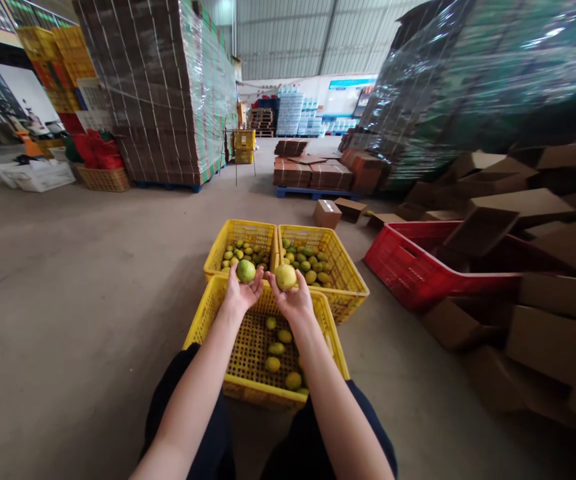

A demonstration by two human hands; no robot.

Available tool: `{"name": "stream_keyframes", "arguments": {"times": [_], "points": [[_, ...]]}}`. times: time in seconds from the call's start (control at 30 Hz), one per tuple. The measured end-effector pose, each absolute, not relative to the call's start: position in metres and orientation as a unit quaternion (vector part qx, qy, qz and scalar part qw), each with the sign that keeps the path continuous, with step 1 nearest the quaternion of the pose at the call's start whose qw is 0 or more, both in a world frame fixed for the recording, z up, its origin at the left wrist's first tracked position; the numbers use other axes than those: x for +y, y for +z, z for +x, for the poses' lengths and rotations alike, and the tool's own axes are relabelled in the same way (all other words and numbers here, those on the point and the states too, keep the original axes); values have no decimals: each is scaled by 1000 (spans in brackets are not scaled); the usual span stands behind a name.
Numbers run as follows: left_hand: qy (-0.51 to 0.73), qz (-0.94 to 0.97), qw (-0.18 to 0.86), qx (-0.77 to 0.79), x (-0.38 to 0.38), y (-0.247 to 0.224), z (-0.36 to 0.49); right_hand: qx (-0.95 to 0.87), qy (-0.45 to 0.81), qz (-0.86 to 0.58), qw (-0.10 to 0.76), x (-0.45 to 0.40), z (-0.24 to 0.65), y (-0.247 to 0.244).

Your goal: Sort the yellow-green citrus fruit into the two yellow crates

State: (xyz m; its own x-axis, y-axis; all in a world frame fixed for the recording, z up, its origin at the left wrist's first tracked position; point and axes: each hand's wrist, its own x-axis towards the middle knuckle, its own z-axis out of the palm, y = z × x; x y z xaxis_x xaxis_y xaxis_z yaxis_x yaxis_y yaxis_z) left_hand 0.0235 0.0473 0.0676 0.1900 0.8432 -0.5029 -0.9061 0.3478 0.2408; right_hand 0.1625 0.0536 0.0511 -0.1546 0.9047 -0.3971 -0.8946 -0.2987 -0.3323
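The left hand [244, 295] holds a green fruit [246, 271] and the right hand [293, 297] a yellow fruit [285, 277] — fingers curled loosely about each — over the near crate's [258, 392] far edge. Only a few fruits [277, 349] lie in that crate; the far left crate [213, 259] and far right crate [349, 273] hold more, so the work looks partly done, those few apparently left.

Warehouse interior with a grey-brown floor [93, 267] and a corrugated metal wall [288, 50] at the rear. A tall film-wrapped stack [153, 93] stands at left; bundled flattened cartons [293, 175] rest on a blue pallet [313, 194] near the centre; open cardboard boxes [553, 337] lie heaped at right. Light glints on plastic wrap [403, 110] behind them.
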Motion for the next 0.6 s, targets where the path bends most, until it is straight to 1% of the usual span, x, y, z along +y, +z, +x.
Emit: {"name": "stream_keyframes", "arguments": {"times": [0.13, 0.23, 0.27, 0.33, 0.4, 0.43, 0.5, 0.6], "points": [[566, -45, 774, 281, 45, 71, 21, 16, 754, -294, 587, 54, 161, 52], [575, -13, 751, 324, 44, 74, 23, -22, 726, -329, 603, 50, 158, 54], [594, 14, 723, 352, 44, 75, 24, -49, 702, -343, 622, 49, 157, 55], [661, 91, 631, 395, 44, 77, 27, -119, 617, -372, 683, 44, 154, 58], [727, 171, 534, 396, 41, 79, 29, -196, 503, -392, 745, 41, 153, 62], [745, 207, 503, 385, 39, 80, 29, -230, 452, -395, 766, 39, 153, 64], [749, 272, 478, 369, 35, 82, 29, -288, 387, -391, 784, 37, 154, 66], [731, 350, 456, 368, 31, 82, 29, -342, 355, -378, 784, 38, 155, 67]]}}
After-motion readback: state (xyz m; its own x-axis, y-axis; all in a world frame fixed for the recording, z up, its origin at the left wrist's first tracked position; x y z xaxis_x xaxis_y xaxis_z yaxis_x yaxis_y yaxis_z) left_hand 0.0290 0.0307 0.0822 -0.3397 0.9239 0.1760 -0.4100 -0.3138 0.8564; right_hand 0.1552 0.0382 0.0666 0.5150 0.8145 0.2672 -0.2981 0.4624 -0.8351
